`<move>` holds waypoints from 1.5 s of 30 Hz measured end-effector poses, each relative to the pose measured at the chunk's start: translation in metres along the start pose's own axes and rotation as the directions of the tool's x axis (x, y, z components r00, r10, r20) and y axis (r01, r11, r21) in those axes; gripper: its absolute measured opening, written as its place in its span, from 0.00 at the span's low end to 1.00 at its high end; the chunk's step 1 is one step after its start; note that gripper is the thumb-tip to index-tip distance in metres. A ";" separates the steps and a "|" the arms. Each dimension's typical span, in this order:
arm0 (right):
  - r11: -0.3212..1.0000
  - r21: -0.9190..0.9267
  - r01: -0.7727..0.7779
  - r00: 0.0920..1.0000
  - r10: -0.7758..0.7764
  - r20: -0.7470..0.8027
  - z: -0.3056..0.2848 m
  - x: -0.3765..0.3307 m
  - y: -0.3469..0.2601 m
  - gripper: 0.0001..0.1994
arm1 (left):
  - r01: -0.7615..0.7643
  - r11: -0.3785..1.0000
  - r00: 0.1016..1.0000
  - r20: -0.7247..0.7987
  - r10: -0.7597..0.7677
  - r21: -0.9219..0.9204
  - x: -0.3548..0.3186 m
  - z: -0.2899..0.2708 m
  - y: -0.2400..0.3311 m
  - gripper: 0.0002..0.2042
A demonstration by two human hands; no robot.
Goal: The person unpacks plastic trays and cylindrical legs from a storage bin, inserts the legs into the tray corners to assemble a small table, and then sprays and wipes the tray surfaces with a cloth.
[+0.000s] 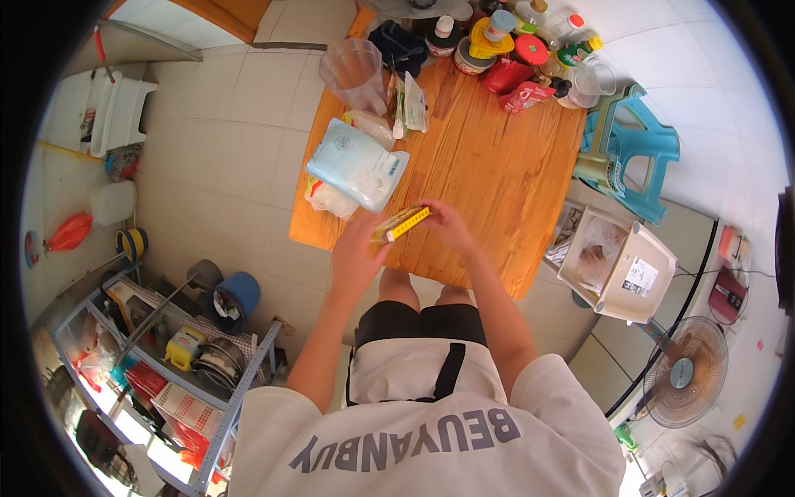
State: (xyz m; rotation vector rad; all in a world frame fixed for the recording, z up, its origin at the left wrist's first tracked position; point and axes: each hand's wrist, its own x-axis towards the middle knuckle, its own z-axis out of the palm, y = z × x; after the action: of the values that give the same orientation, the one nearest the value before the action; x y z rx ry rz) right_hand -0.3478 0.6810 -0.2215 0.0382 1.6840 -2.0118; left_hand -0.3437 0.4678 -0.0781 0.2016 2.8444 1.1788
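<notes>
Between my two hands, just over the near edge of the wooden table (476,166), is a small flat package (406,224) with a yellow printed edge. My left hand (358,247) grips its left end, thumb along the near side. My right hand (447,222) has its fingers closed on the far right corner. The package is tilted, its right end farther from me. Beyond my left hand lies a pale blue and clear plastic pouch (352,166) on top of a crumpled clear bag (330,202).
A clear ribbed plastic bin (354,74) and upright packets (410,106) stand at the table's far left. Bottles and jars (497,45) crowd the back. Right are blue stools (650,157), a beige basket (617,265) and a fan (683,373); left, a metal shelf (178,377).
</notes>
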 end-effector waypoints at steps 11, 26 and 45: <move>0.940 -0.279 -0.198 0.893 0.055 -0.447 -0.006 -0.063 0.022 0.23 | 0.433 0.893 0.901 -0.098 -0.424 0.123 0.039 0.084 -0.048 0.17; 0.779 -0.431 -0.455 0.819 0.176 -0.547 -0.017 -0.237 -0.003 0.24 | 0.301 0.912 0.948 0.014 -0.317 0.280 0.037 0.109 -0.027 0.15; 0.670 -0.485 -0.562 0.808 0.319 -0.495 -0.069 -0.315 0.050 0.20 | 0.644 0.753 0.747 0.322 -0.581 -0.135 0.123 -0.020 -0.175 0.11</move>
State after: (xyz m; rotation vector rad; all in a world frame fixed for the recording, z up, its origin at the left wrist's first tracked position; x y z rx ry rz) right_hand -0.0750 0.8540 -0.1764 0.5891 2.2273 -1.0535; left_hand -0.4844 0.3487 -0.1873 -0.5286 2.2152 1.1966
